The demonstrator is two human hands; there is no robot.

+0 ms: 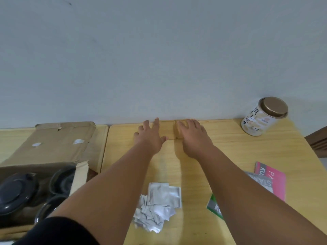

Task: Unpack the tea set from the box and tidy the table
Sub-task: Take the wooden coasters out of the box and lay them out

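Reaching far across the pale yellow wooden table point(230, 156), both bare arms stretch toward the wall, and the left hand point(150, 137) lies with its fingers spread and loose on a flat pale wooden block point(170, 129) set at the table's back edge. The right hand point(192, 137) rests just beside it on the same block, fingers extended and relaxed, gripping nothing that can be made out; whether either hand is pressing or merely touching, I cannot tell. Over on the left sits the open brown cardboard box point(53, 144), its lid flap thrown back flat, and inside it the dark grey glazed tea set pieces point(16, 191) are packed in, rounded shapes nestled close together. Between the forearms, near the front, lies a heap of small silvery foil sachets point(157, 204). By the right forearm there is a green and grey printed packet point(214, 206), partly hidden, and beyond it a pink booklet point(276, 181) with a grey leaflet on top. At the far right corner stands a cream cylindrical tin with a bronze lid point(263, 115), upright, well apart from the hands.
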